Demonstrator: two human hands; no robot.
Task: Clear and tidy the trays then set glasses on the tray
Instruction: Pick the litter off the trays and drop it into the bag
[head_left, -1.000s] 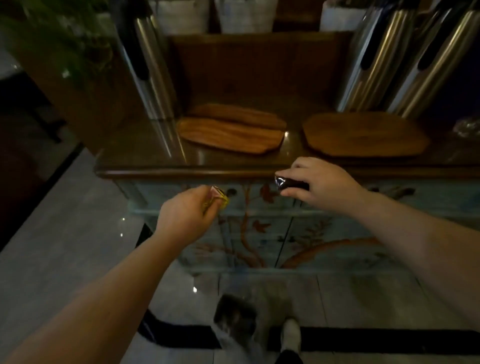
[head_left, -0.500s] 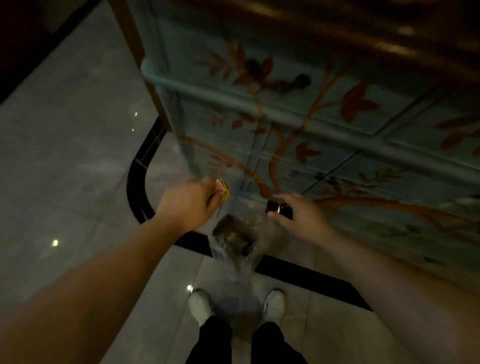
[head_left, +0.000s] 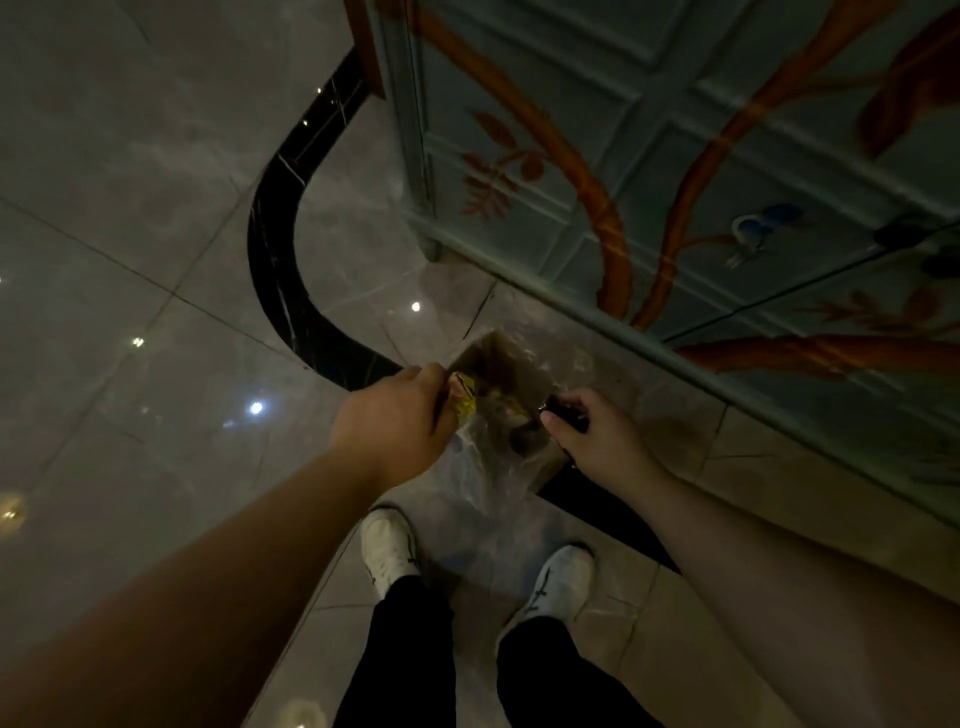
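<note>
I look down at the floor. My left hand (head_left: 397, 421) pinches a small yellow and pink wrapper (head_left: 464, 396) over the mouth of a clear plastic bag (head_left: 493, 452) that stands on the floor in front of my feet. My right hand (head_left: 597, 441) grips a small dark packet (head_left: 563, 415) at the bag's right edge. The bag holds some dark scraps. The trays and glasses are out of view.
A pale blue cabinet (head_left: 701, 182) painted with orange branches rises at the right, close behind the bag. Glossy grey floor tiles with a curved black inlay strip (head_left: 275, 280) spread to the left. My white shoes (head_left: 389, 551) stand just under the bag.
My view has tipped from the cabinet top with its wooden trays down to the floor. Both hands have dropped with their wrappers to the mouth of the plastic bag.
</note>
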